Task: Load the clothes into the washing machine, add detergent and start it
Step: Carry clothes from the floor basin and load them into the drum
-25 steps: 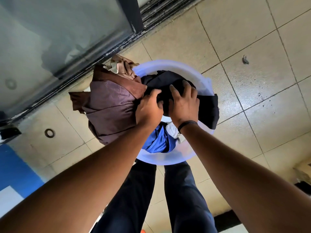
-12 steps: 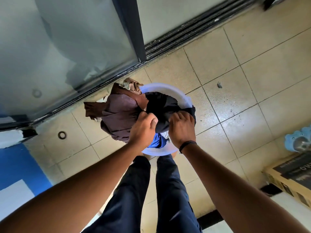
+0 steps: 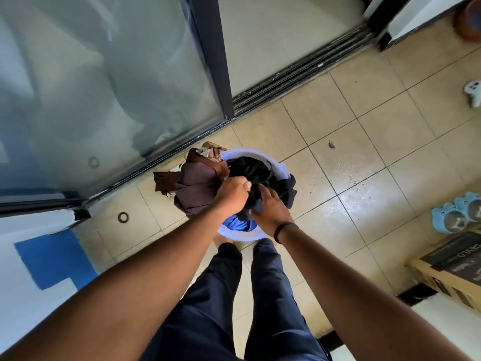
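Clothes fill a pale plastic basin (image 3: 282, 169) on the tiled floor (image 3: 364, 142), just beside the sliding glass door (image 3: 104, 82). Brown cloth (image 3: 197, 183) spills over the basin's left rim, a black garment (image 3: 250, 168) lies on top, and a blue piece (image 3: 238, 224) shows at the near edge. The left hand (image 3: 231, 195) is curled tight, gripping the black garment. The right hand (image 3: 270, 209), wearing a dark wristband, clutches the same garment, fingers bent into it.

Brown, black and blue clothes (image 3: 197, 188) heaped in pale basin (image 3: 282, 169)
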{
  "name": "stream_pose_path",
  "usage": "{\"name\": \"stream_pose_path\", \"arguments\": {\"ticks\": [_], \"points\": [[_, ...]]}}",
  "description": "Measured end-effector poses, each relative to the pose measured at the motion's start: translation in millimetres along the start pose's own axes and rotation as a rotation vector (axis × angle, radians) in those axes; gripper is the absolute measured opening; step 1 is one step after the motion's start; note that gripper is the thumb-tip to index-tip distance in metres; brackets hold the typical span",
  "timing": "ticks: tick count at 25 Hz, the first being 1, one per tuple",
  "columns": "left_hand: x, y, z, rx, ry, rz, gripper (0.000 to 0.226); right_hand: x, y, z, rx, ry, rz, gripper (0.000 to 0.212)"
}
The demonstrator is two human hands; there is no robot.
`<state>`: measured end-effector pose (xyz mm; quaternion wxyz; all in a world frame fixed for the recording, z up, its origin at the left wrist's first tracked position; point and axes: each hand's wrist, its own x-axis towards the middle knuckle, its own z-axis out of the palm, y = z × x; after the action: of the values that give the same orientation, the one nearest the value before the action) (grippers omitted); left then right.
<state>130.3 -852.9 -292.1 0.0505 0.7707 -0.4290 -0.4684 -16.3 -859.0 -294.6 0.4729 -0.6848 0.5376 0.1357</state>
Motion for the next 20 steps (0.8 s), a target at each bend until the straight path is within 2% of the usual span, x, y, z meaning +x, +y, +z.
{"name": "stream_pose_path", "arguments": {"ticks": [2, 6, 8, 11, 12, 15, 18, 20], "points": [[4.1, 3.8, -1.6, -0.032, 0.012, -0.004, 0.032, 18.7, 1.0, 5.1, 0.026, 0.022, 0.054, 0.072], [16.4, 0.9, 22.3, -0.176, -0.045, -0.046, 0.028, 53.6, 27.5, 21.6, -0.069, 0.143, 0.004, 0.031], [19.9, 5.9, 24.5, -0.287, -0.016, -0.041, 0.030, 51.9, 28.2, 14.5, -0.065, 0.228, -0.030, 0.030], [19.4, 29.6, 7.2, -0.402, 0.090, 0.059, 0.029, 30.0, 14.9, -10.2, 0.023, 0.534, -0.136, 0.031], [16.9, 38.3, 0.7, -0.395, 0.097, 0.100, 0.029, 20.1, 10.3, -15.8, 0.062, 0.591, -0.148, 0.031], [-3.9, 55.1, -11.0, -0.380, 0.109, 0.142, 0.029, -14.7, -9.8, -29.0, 0.174, 0.559, -0.126, 0.032], [-32.6, 62.1, -26.5, -0.458, 0.162, 0.182, 0.027, -44.8, -38.1, -52.0, 0.349, 0.668, -0.114, 0.031], [-56.0, 71.6, -40.6, -0.504, 0.197, 0.183, 0.028, -69.2, -59.9, -65.7, 0.372, 0.640, -0.105, 0.025]]}}
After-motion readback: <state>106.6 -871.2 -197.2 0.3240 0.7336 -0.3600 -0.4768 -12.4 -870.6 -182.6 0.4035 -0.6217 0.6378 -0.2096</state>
